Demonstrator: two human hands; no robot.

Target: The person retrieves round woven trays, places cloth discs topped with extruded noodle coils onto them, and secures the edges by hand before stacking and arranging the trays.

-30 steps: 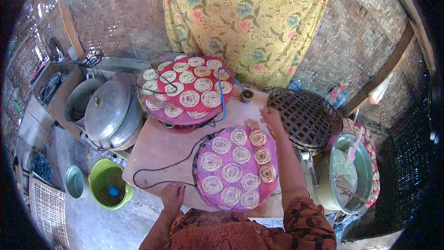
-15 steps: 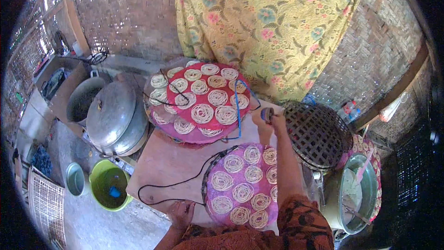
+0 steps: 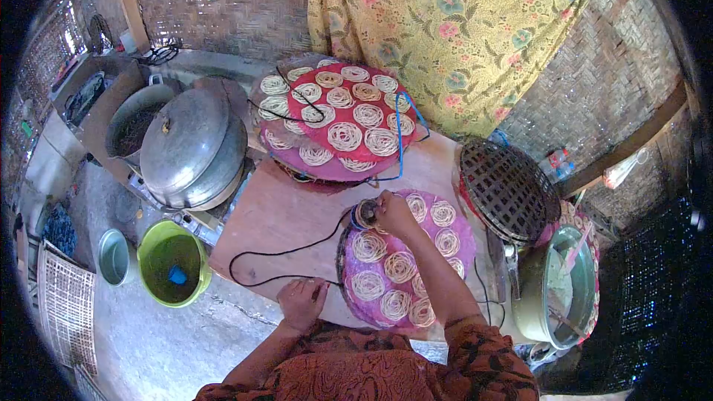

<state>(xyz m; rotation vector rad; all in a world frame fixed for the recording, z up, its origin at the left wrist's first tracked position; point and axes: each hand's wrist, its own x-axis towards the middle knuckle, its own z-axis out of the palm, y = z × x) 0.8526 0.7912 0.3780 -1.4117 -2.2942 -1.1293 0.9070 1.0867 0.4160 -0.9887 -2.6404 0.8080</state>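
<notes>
A small round cylinder [image 3: 363,214] with a dark face and bluish rim is in my right hand [image 3: 393,215], its fingers closed around it. It is over the upper left part of the pink round tray [image 3: 466,241], which carries coils of pale strands [image 3: 401,266]. My left hand [image 3: 301,303] lies at the table's front edge, fingers somewhat apart and seemingly holding nothing. Just beyond it runs the black cord loop [image 3: 260,254] attached to the tray. The wooden table [image 3: 276,212] is under both.
Stacked round trays [image 3: 327,115] of coils stand at the back. At right are a dark woven basket [image 3: 509,189] and a green tub [image 3: 529,293] of pale dough. A large lidded metal pot [image 3: 194,150] and a lime basin [image 3: 152,238] are at left.
My right hand has brought the cylinder from the table's far right to the left, over the pink tray. My left hand stays near the front edge. The view has shifted.
</notes>
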